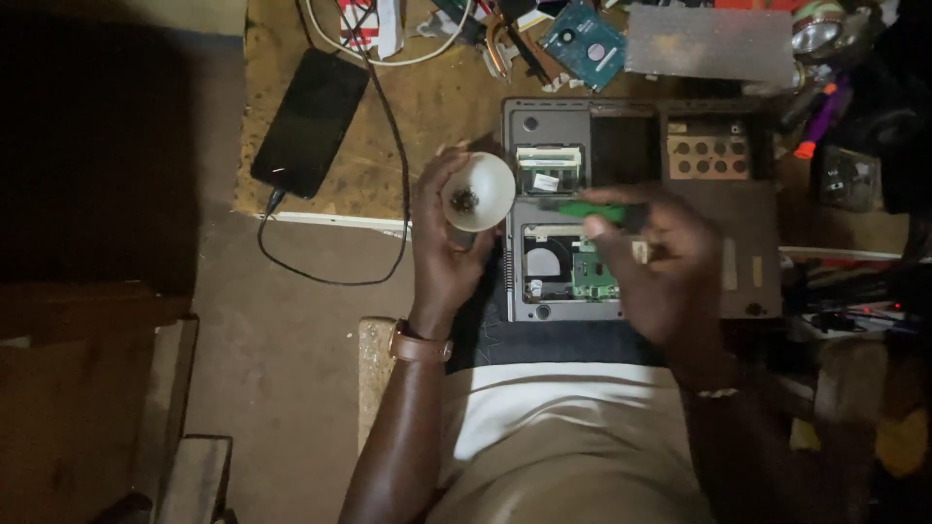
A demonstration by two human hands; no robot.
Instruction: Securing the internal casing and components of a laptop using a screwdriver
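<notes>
Left hand is wrapped round a small white bowl, w/ a few dark bits in the bottom, prob. screws, held just off the left edge of the laptop. The laptop lies upside down on the bench w/ its bottom covers off, green board showing. Right hand is closed on a green-handled screwdriver, lying across the open bays; can't see the tip, fingers hide it. Light's poor. To do this bit well, I'd say: keep the bowl level and close to the case so nothing rolls out, seat the tip square in the screw head before turning, press straight down, don't let it skid onto the board. Phone on its black cable sits well apart to the left, clutter of parts along the back.
</notes>
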